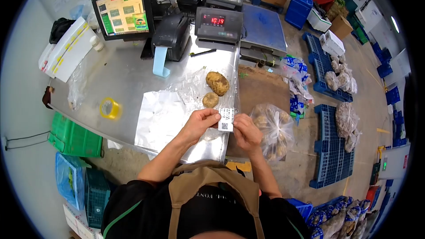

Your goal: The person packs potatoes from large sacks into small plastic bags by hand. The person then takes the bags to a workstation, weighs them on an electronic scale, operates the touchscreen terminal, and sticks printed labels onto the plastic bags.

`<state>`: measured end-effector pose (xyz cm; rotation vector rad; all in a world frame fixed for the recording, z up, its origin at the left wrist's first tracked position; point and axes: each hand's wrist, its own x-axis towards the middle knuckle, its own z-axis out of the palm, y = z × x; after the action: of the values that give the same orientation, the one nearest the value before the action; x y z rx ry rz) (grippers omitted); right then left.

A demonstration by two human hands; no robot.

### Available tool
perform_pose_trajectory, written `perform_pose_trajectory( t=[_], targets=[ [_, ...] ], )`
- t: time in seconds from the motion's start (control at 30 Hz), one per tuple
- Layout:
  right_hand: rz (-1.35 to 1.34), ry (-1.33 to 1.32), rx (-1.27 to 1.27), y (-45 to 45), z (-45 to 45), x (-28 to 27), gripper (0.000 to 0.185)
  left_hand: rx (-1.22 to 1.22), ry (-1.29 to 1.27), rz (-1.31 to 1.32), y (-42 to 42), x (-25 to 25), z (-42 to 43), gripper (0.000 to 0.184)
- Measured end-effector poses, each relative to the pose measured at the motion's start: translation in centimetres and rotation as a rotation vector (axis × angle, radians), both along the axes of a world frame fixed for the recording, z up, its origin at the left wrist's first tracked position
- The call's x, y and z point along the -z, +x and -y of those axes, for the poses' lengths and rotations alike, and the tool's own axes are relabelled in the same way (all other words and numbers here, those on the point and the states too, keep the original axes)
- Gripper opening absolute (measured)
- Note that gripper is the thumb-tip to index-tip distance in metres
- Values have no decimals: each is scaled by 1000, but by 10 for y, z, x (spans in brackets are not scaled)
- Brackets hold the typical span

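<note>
Printed label [226,121] is pinched by left hand [201,123] and right hand [247,133], both nearly closed on it. Label hides part of desk [126,68] edge. Just beyond label I see small potato [210,100], then bigger potato [217,83], on clear plastic [189,89]. Left of label, white paper [159,119]; right of label, tied bag [274,129].

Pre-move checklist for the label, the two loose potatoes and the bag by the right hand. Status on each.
1. White rectangular printed label held at its sides by left hand and right hand: ok.
2. Printed side facing camera: ok.
3. Small print legible: cannot tell, too small.
4. Clear plastic bag of round brown produce beside right hand: ok.
5. Bag fastened: cannot tell.
6. Large brown potato and small brown potato bagged: not ok, outside that bag.
</note>
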<state>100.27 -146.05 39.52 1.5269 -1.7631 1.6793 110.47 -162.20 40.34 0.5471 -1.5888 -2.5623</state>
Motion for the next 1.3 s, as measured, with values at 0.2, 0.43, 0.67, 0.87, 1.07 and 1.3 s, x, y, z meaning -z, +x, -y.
perform_pose_trajectory(
  t=[0.2, 0.43, 0.67, 0.87, 1.07, 1.3],
  targets=[
    [398, 186, 77, 17, 2, 11, 32, -184, -19, 90, 12, 11, 16, 19],
    [1091, 81, -202, 34, 46, 31, 24, -235, -37, 8, 14, 24, 10, 19],
    [1024, 94, -24, 1, 123, 43, 15, -348, -15, 127, 24, 62, 42, 34],
    [893, 256, 106, -71, 249, 39, 27, -333, 3, 149, 50, 77, 71, 30],
    [909, 258, 119, -115, 368, 53, 34, -336, 49, 167, 68, 87, 87, 27],
    [715, 519, 413, -128, 398, 82, 58, -321, 14, 167, 72, 93, 106, 25]
  ],
)
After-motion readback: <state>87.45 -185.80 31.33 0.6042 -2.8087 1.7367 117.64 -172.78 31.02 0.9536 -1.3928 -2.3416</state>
